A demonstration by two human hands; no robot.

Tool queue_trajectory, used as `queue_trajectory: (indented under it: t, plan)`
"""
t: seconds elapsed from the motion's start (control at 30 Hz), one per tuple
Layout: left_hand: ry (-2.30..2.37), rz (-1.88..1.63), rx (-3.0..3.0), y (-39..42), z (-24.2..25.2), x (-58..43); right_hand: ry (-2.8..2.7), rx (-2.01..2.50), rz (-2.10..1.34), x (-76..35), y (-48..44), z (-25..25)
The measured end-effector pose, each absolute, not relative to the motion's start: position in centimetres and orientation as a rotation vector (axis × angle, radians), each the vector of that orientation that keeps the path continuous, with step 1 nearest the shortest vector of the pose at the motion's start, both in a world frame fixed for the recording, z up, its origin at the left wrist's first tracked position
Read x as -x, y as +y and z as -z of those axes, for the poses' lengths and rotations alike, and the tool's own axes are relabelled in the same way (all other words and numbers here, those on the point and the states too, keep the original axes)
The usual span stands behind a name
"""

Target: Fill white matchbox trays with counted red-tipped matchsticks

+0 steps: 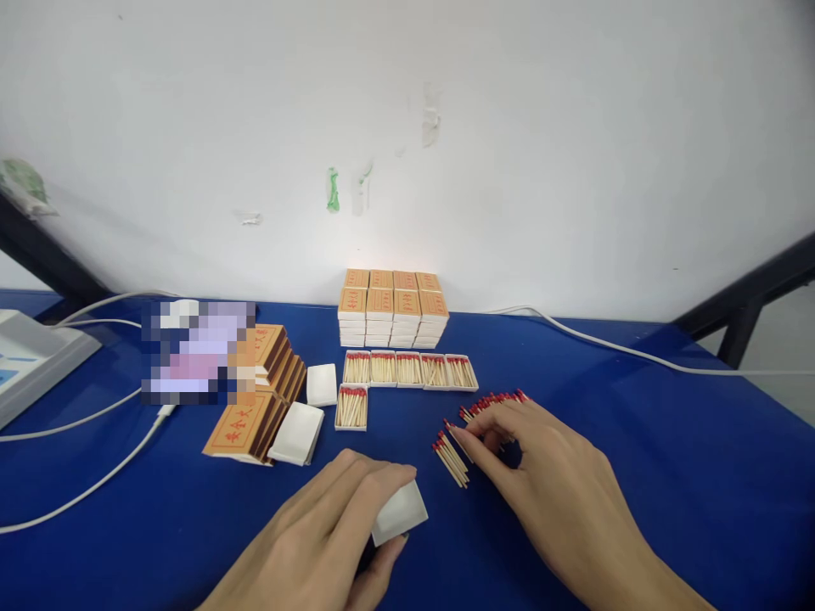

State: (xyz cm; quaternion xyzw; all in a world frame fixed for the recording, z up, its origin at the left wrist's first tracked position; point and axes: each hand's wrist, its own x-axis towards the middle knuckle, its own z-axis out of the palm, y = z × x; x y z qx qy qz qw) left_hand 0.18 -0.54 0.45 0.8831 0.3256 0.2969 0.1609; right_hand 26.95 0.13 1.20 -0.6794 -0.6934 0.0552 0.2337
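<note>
My left hand (331, 518) is closed around a small white matchbox tray (402, 514), tilted, with the inside I can see bare. Over the loose matches at the right, my right hand (548, 467) has thumb and fingertips together on red-headed matches; how many it grips is hidden. A short row of matches (451, 461) lies just left of the thumb, and a longer pile (493, 402) extends behind the fingers. Farther back stand several filled trays (407, 370) in a row, with one more filled tray (351, 407) in front of its left end.
Closed matchboxes (393, 307) are stacked against the wall. At left are orange matchbox sleeves (255, 416), white trays (296, 433), a blurred-out phone-like object (197, 352) and a white device (38, 361). White cables (604, 356) cross the blue table (637, 407).
</note>
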Motion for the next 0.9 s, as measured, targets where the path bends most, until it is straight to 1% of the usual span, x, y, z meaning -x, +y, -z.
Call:
queue_trajectory:
  t: [0.37,0.53,0.73,0.9]
  plan:
    - [1.043,-1.059,-2.506,-0.7,-0.5,-1.5,-1.951,1.829,-0.138,-27.4,-0.4,-1.5]
    - [1.027,-1.02,-2.498,-0.7,-0.7,-1.0,-1.983,1.795,-0.191,-27.4,-0.6,-1.8]
    - [0.95,-0.832,-2.518,-0.9,-0.5,0.1,-1.947,1.803,0.038,-27.6,-0.4,-1.3]
    - [0.934,-0.838,-2.535,-0.8,-0.5,0.1,-2.018,1.772,-0.032,-27.2,-0.4,-1.5]
